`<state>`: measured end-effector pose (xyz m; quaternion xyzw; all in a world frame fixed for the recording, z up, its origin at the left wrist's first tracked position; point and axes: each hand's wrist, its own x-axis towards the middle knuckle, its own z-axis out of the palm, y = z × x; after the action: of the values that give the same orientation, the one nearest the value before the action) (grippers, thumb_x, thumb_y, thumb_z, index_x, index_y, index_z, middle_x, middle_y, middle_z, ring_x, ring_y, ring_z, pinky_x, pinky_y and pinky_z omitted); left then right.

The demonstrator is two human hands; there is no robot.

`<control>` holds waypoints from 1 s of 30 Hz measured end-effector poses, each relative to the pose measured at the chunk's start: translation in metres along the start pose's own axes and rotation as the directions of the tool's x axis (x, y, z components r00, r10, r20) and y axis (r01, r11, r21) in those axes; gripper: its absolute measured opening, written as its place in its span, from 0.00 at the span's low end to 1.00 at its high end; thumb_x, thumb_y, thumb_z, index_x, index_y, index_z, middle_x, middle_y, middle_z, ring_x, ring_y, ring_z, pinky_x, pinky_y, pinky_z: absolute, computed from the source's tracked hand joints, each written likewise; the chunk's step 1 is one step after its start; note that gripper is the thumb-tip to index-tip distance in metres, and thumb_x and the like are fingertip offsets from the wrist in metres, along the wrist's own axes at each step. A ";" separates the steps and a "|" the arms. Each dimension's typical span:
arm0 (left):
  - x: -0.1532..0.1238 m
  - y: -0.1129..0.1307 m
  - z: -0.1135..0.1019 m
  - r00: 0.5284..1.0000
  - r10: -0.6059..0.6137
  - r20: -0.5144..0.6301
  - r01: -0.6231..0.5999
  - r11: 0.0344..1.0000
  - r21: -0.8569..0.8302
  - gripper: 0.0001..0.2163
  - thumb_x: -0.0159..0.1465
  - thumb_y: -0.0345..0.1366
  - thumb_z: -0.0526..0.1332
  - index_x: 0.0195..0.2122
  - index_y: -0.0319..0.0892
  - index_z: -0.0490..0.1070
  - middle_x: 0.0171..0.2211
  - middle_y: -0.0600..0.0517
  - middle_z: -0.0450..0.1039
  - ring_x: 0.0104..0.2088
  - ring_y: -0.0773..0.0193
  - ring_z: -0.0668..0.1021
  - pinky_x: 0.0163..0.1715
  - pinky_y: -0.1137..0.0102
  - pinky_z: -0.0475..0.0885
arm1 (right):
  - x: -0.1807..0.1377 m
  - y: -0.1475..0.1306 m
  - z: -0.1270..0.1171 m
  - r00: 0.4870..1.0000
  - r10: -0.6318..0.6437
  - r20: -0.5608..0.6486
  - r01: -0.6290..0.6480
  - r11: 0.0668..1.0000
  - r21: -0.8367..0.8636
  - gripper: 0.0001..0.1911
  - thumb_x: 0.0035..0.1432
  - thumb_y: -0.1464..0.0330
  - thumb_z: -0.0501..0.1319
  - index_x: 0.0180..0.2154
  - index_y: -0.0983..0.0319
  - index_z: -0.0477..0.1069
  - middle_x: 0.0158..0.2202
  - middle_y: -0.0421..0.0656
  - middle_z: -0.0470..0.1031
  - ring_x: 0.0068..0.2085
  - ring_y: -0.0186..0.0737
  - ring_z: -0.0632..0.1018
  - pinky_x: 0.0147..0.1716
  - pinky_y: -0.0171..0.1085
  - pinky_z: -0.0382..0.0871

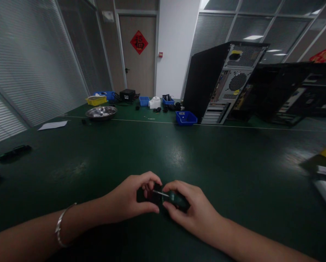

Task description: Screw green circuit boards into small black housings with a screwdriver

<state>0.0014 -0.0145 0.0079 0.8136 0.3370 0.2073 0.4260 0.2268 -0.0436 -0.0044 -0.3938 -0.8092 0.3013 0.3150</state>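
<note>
My right hand [197,209] is closed around the dark green handle of a screwdriver [177,200]. Its thin metal shaft points left, towards my other hand. Curled fingers of my left hand [131,198], a bracelet on its wrist, hold a small dark piece [154,196] at the shaft's tip. What kind of piece it is stays unclear against the dark table, and whether the tip touches it I cannot tell. Both hands are close together just above the green tabletop [119,149], near its front middle.
A black computer tower [203,80] stands at the back right, a blue tray [186,118] beside it. Further left are a metal bowl [101,112], a sheet of paper [52,125] and a dark elongated object [14,153]. Small bins and a white device [154,103] line the back.
</note>
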 end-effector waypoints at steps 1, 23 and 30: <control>0.000 0.000 0.001 1.000 0.004 -0.001 -0.004 1.000 -0.002 0.19 0.57 0.38 0.71 0.47 0.43 0.68 0.34 0.55 0.72 0.34 0.63 0.75 0.35 0.69 0.68 | -0.001 0.000 0.001 1.000 -0.007 0.004 0.007 1.000 -0.020 0.09 0.57 0.71 0.62 0.41 0.61 0.72 0.35 0.42 0.77 0.33 0.38 0.77 0.33 0.34 0.68; -0.004 0.003 0.011 0.999 0.044 -0.003 -0.045 0.996 -0.075 0.20 0.57 0.37 0.71 0.48 0.43 0.68 0.38 0.51 0.76 0.39 0.59 0.78 0.39 0.66 0.71 | -0.008 0.001 0.005 0.982 -0.185 0.029 0.187 0.962 -0.200 0.08 0.58 0.71 0.60 0.42 0.62 0.69 0.32 0.44 0.76 0.32 0.41 0.77 0.31 0.37 0.66; -0.001 0.005 0.014 0.996 -0.081 0.033 0.088 0.904 -0.419 0.09 0.64 0.29 0.63 0.45 0.40 0.68 0.35 0.52 0.75 0.38 0.63 0.79 0.40 0.67 0.72 | -0.009 0.000 0.005 0.965 -0.259 0.049 0.261 0.915 -0.306 0.12 0.59 0.72 0.59 0.46 0.64 0.70 0.33 0.46 0.76 0.33 0.43 0.77 0.31 0.39 0.65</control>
<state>0.0114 -0.0252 0.0038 0.6892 0.3163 0.2500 0.6020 0.2275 -0.0518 -0.0102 -0.3261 -0.8927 0.1275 0.2836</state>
